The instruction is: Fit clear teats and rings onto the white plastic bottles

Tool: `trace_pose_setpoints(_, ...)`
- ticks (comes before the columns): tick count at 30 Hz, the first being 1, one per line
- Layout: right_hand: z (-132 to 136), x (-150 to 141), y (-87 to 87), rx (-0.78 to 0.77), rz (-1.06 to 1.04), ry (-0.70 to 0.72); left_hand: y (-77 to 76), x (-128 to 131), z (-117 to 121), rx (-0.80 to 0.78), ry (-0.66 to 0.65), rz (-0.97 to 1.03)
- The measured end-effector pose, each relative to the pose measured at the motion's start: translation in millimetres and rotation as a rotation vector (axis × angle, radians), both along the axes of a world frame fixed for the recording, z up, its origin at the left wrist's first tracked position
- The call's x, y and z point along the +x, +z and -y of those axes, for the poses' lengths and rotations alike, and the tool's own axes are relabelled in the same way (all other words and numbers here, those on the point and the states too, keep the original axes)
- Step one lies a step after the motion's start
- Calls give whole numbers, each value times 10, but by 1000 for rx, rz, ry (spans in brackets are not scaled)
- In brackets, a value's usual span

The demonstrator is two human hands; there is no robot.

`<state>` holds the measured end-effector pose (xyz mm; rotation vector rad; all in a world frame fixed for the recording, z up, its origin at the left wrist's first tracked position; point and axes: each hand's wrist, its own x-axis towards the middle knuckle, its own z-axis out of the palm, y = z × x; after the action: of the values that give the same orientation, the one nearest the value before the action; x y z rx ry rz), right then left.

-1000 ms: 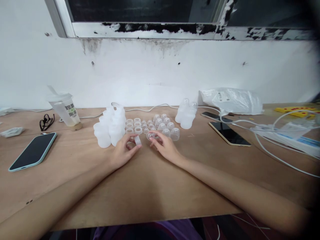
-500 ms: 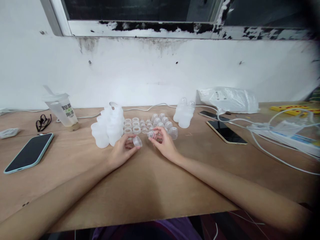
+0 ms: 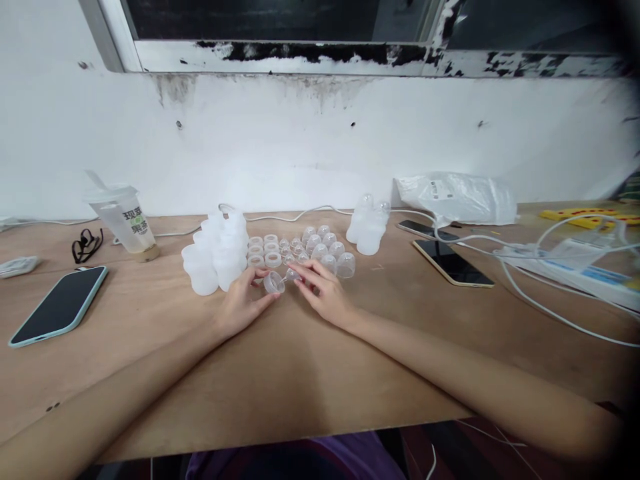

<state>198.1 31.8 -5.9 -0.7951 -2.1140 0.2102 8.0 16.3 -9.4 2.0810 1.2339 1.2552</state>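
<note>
My left hand (image 3: 246,298) is closed on a clear screw ring (image 3: 273,283), tilted with its opening toward the right. Between the fingertips of my right hand (image 3: 325,293) is a clear bottle nipple (image 3: 293,274), its base close to the ring; whether they touch I cannot tell. Just behind the hands lie rows of more rings (image 3: 271,247) and small nipples (image 3: 285,248). Domed clear caps (image 3: 337,249) stand behind my right hand. Several frosted white bottles (image 3: 204,270) are grouped behind my left hand.
Capped bottles (image 3: 369,239) stand at the back right, by a plastic bag (image 3: 457,200). Two phones lie at the right, the nearer phone (image 3: 453,264) beside white cables (image 3: 520,287). At the left are a blue-edged phone (image 3: 59,305), glasses (image 3: 87,246) and a drink cup (image 3: 123,220).
My right hand has lifted the nipple off the row and brought it left to the ring. My left hand has turned the ring so its opening faces right.
</note>
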Motion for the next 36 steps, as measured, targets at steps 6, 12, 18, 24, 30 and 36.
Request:
trace_pose_setpoints(6,20,-22,-12,54,83,107,-12,-14,-24,32,-67,-15)
trace_pose_setpoints(12,6,-23,-20,211,-33,156,-39,-7,-35,10,-102,45)
trace_pose_setpoints(18,2,-34,-14,244,-22,111,-10,10,-7,-18,-121,37)
trace_pose_setpoints(24,16,-48,-9,179,21,180,-13,6,-3,23,-168,62)
trace_pose_setpoints(30,-21,-52,-4,-182,-8,191,12,-1,37,103,-228,43)
trace_pose_setpoints(36,-66,-53,12,-447,27,259,51,12,72,221,-235,-186)
